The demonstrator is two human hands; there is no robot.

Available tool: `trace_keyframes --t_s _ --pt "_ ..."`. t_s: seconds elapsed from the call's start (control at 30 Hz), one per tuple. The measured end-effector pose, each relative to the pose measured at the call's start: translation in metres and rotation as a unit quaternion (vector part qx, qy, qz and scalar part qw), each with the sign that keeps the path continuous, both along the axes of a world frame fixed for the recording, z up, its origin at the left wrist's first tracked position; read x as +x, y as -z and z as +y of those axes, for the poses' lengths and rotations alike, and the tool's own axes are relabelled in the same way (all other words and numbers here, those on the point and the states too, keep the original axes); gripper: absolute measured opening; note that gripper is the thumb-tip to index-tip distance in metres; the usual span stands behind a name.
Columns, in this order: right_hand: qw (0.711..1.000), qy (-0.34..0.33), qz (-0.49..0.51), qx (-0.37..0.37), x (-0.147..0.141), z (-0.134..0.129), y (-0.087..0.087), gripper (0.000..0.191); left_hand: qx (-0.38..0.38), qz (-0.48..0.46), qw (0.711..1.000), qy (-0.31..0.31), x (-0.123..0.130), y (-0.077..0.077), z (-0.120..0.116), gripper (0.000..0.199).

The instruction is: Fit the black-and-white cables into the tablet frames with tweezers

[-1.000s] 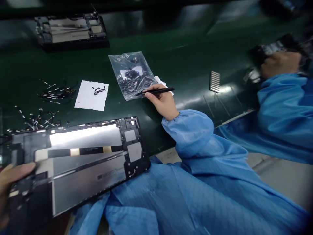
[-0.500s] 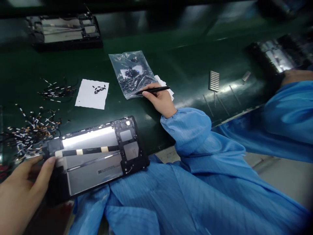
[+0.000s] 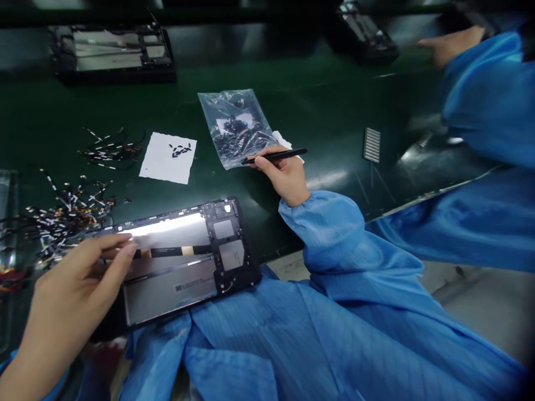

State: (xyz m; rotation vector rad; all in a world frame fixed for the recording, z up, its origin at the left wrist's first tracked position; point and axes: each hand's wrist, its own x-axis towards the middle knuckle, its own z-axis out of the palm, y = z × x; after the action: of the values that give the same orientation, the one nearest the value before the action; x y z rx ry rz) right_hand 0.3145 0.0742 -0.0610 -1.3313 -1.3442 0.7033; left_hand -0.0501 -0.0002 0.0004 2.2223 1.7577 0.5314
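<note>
An opened tablet (image 3: pixel 167 301) leans on my lap and the bench edge, its inner side up, showing silver plates and a dark flex cable. Over its left part is my left hand (image 3: pixel 83 284), thumb and index finger brought close together above the cable's end; whatever may be between them is hidden. My right hand (image 3: pixel 288 175) holds black tweezers (image 3: pixel 288 153) like a pen. Their tip is at the lower edge of a clear plastic bag (image 3: pixel 234 139) full of small black parts. Left of the bag, several small black pieces lie on a white paper (image 3: pixel 165 167).
Loose dark cables (image 3: pixel 67 217) are heaped at the left, with a smaller bunch (image 3: pixel 108 150) behind. Another opened device (image 3: pixel 111 55) sits at the back left, a further one (image 3: pixel 363 36) at the back right. A ribbed metal block (image 3: pixel 371 145) lies right. A co-worker's hand (image 3: pixel 455 47) reaches in.
My left hand has moved from the tablet's left edge inward over it, thumb and index finger closer together. The co-worker's arm has moved farther back. The view has shifted slightly.
</note>
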Motion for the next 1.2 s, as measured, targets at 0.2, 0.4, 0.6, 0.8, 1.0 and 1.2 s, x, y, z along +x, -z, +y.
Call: trace_keyframes --t_s 0.2,0.4,0.6,0.8,1.0,1.2 --pt "0.999 0.025 -0.034 0.025 -0.001 0.002 0.005 0.039 -0.015 -0.024 0.998 0.055 0.025 -0.010 0.011 0.033" --pt "0.999 0.042 -0.017 0.019 0.001 -0.002 0.008 0.039 -0.023 -0.033 0.996 0.078 0.019 -0.001 0.011 0.028" --pt "0.997 0.076 -0.006 0.013 0.008 -0.007 0.010 0.038 -0.027 -0.032 0.996 0.082 0.016 -0.001 0.012 0.028" --pt "0.996 0.085 -0.027 0.007 0.014 -0.011 0.013 0.040 -0.028 -0.033 0.996 0.080 0.014 0.000 0.012 0.028" --pt "0.996 0.088 -0.034 0.000 0.015 -0.011 0.015 0.040 -0.030 -0.033 0.995 0.087 0.014 0.000 0.011 0.027" --pt "0.998 0.065 0.017 -0.003 0.013 -0.011 0.008 0.038 -0.005 -0.043 0.995 0.093 0.015 0.000 0.011 0.024"
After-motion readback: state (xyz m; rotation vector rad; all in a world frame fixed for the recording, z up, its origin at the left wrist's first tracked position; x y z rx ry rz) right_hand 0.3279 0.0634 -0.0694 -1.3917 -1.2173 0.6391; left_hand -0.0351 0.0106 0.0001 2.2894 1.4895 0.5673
